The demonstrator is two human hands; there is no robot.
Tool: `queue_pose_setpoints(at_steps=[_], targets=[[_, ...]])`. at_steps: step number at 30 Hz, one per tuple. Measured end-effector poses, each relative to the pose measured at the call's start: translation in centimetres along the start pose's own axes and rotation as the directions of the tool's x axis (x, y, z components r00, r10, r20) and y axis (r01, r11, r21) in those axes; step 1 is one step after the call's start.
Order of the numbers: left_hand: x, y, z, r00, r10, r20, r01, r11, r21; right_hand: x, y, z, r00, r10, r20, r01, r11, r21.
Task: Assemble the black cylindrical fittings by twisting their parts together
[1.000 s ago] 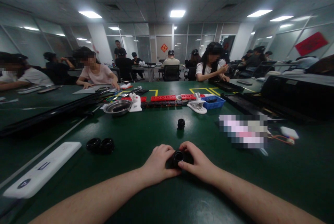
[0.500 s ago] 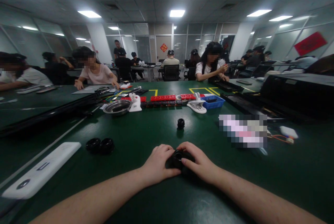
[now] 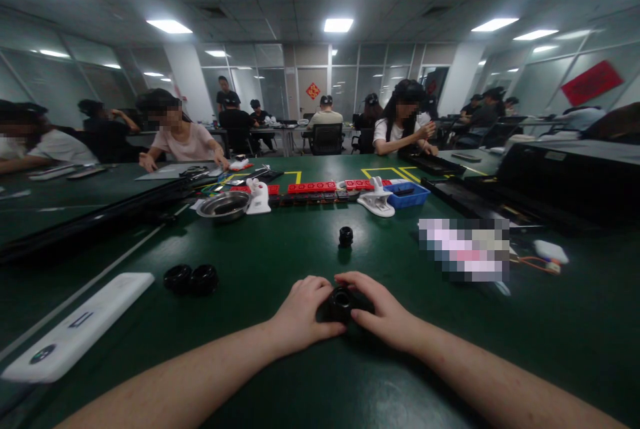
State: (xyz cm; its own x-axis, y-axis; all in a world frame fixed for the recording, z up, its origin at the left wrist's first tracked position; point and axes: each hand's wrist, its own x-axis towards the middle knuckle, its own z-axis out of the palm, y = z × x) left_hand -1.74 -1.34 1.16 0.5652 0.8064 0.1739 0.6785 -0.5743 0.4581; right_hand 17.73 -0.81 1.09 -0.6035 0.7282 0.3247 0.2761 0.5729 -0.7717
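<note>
While the left hand (image 3: 303, 305) grips a black fitting (image 3: 341, 304) from its left side, thumb in front and fingers behind, the right hand (image 3: 383, 309) curves around the right side of the same part in a narrow C shape. Whether the right fingertips press on it cannot be told. The part is at the near middle of the table (image 3: 240, 369), between the two hands, its round opening visible.

The table has a smooth, dark green top with a soft glare. Yellow tape (image 3: 376, 169) marks the far area; a pale line (image 3: 125, 256) runs diagonally on the left. A small black piece (image 3: 345, 237) stands alone beyond the hands. Two black rings (image 3: 191, 279) sit side by side at left, near a long white case (image 3: 80, 325). Farther back are a metal bowl (image 3: 210, 211), a row of red strips (image 3: 312, 187) and a blue tray (image 3: 409, 201).

Co-workers in a pink top (image 3: 183, 142) and a white top (image 3: 395, 132) sit across the table. Ceiling lights (image 3: 339, 25) illuminate the room. Glass partitions (image 3: 345, 85) line the rear; a red diamond (image 3: 313, 91) marks a door there, and a red banner (image 3: 592, 83) hangs at right.
</note>
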Motion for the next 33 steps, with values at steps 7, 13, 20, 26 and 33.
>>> queue_pose_setpoints(at_steps=[7, 13, 20, 26, 33], targets=[[0.19, -0.15, 0.27, 1.000, 0.000, -0.008, 0.000, 1.000, 0.000, 0.15, -0.02, 0.21, 0.992, 0.117, -0.049, -0.120, 0.991, -0.067], [0.15, 0.03, 0.09, 1.000, -0.004, 0.003, 0.004, 1.000, 0.001, 0.02, 0.09, -0.04, 1.000, 0.003, -0.017, -0.004, 0.999, -0.034], [0.12, -0.03, 0.19, 1.000, -0.014, 0.008, 0.014, 1.000, -0.004, 0.22, -0.43, 0.08, 0.996, 0.077, -0.040, -0.081, 0.993, -0.091], [0.10, -0.01, 0.08, 1.000, -0.015, 0.008, 0.015, 1.000, -0.012, 0.04, -0.03, -0.01, 1.000, 0.020, -0.003, -0.020, 1.000, -0.013], [0.16, 0.05, 0.11, 1.000, -0.007, 0.004, 0.007, 1.000, -0.005, 0.34, -0.28, 0.34, 0.992, 0.113, -0.063, -0.119, 0.986, -0.114]])
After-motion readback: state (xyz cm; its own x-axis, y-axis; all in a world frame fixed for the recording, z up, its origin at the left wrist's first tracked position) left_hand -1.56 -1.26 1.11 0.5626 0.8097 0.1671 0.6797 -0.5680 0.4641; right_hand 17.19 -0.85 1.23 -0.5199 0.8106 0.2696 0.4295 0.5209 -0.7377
